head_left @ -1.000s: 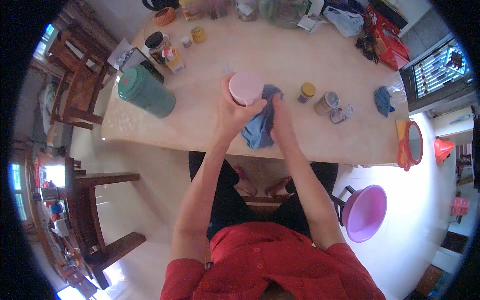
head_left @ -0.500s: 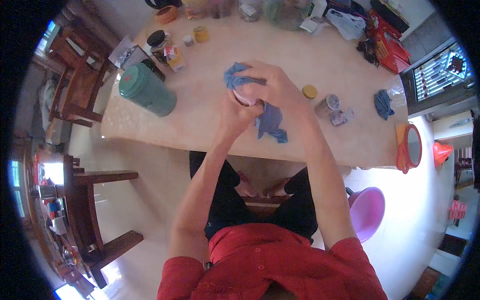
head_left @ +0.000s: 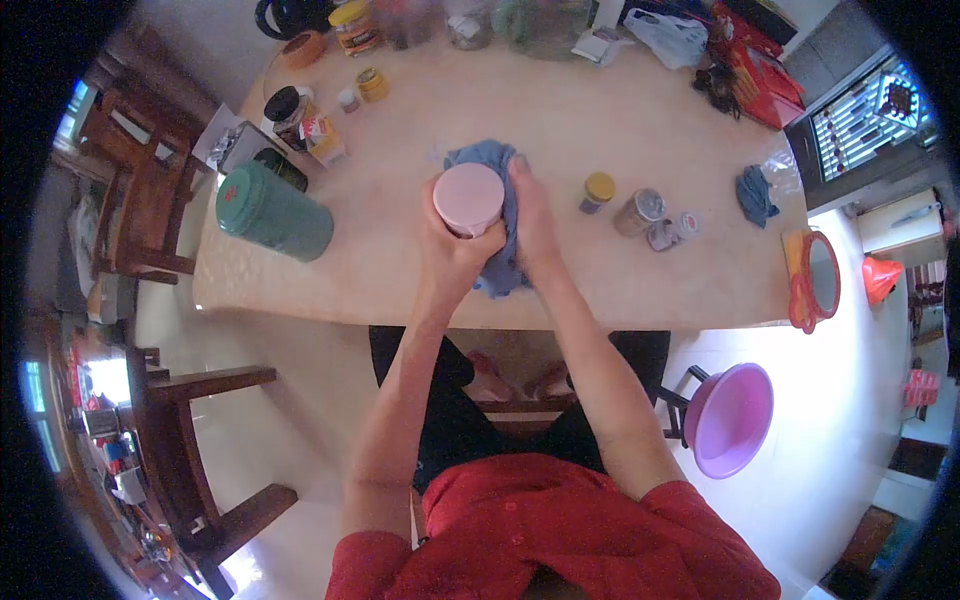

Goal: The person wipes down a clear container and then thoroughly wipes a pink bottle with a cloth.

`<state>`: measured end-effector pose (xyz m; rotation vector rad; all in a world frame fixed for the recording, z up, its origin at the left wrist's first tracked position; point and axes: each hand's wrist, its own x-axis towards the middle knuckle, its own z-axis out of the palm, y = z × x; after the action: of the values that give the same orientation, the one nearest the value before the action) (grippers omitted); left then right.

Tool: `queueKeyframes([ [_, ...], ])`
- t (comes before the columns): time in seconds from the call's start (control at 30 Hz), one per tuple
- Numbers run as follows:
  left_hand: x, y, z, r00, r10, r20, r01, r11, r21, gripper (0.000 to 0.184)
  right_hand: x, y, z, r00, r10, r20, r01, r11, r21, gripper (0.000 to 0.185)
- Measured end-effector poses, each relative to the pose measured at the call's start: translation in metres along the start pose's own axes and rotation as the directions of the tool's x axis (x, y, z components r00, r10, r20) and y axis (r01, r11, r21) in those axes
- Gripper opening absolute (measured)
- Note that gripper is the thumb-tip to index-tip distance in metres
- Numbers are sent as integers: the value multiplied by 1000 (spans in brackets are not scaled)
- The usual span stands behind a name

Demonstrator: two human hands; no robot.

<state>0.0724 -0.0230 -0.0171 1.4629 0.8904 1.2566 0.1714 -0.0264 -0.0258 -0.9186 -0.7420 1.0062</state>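
Near the front middle of the table, my left hand (head_left: 452, 250) is wrapped round a container with a round pink lid (head_left: 468, 197), the lid facing up toward me. The container's body is mostly hidden by my fingers and the lid. My right hand (head_left: 533, 215) presses a blue cloth (head_left: 500, 272) along the container's right side. The cloth bunches behind the lid and hangs down between my two hands. To the right of my right hand stands a small jar with a yellow lid (head_left: 599, 187), with a clear jar (head_left: 640, 212) and a smaller clear jar (head_left: 672, 232) beside it.
A large green canister (head_left: 275, 212) leans in view at the table's left, near a black-lidded jar (head_left: 288, 108). Another blue cloth (head_left: 756, 196) and a red-framed mirror (head_left: 818, 280) are at the right edge. A pink basin (head_left: 732, 420) sits lower right on a stool.
My right hand has moved from over the container's top to its right side, taking the cloth with it. The pink lid now shows fully. The view has shifted slightly.
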Motion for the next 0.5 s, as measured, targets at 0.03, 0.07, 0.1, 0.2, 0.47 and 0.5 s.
queueKeyframes([
  [0.03,-1,1,1,1000,-11,-3,10,999,-43,59,-3,5,2,995,85,-44,-80,990,116,40],
  [0.07,-1,0,1,1000,-8,4,8,999,-46,59,-7,10,0,982,173,-76,-152,961,233,41],
  [0.1,-1,0,0,999,-25,26,27,996,-90,59,-11,17,-6,983,168,-80,-145,962,232,41],
  [0.2,1,-1,-3,997,-36,69,44,992,-117,59,-25,44,-22,975,196,-105,-190,979,68,41],
  [0.47,-2,8,-4,996,-62,69,67,996,-67,59,-33,78,-41,950,124,-287,-170,975,-143,43],
  [0.5,-8,12,-4,998,-13,69,14,1000,-6,61,-35,72,-43,950,128,-284,-174,975,-141,43],
])
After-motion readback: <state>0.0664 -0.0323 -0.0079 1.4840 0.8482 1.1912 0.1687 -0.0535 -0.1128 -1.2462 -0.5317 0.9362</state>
